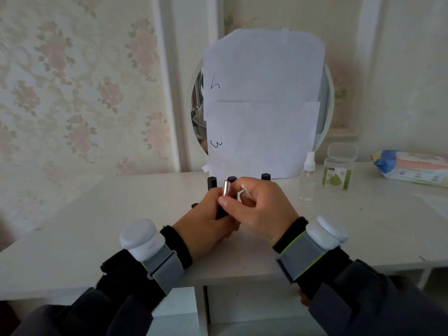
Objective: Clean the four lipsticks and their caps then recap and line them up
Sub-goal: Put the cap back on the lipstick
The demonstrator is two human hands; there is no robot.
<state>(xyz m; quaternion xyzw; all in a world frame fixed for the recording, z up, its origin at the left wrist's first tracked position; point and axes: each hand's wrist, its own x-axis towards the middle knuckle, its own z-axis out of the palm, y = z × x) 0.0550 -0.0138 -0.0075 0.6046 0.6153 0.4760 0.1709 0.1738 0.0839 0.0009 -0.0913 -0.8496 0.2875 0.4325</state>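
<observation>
Left hand [206, 214] wrapped around an open lipstick [226, 190], silver tube poking up, black base down in the fist. Right hand [261, 209] just beside it, thumb touching the tube, fingers pinching a white cotton swab [243, 190]. Both hands held over the middle of the white counter [84, 214]. Three more black lipsticks [212, 183] standing just behind the hands, near the bottom of a round mirror [326, 112] covered with paper sheets [264, 105]. Small black cap [194, 205] left of the hands, partly hidden. On the far right, a clear spray bottle [308, 178], a little clear box with a green label [338, 168], then a pack of wipes [412, 168].
</observation>
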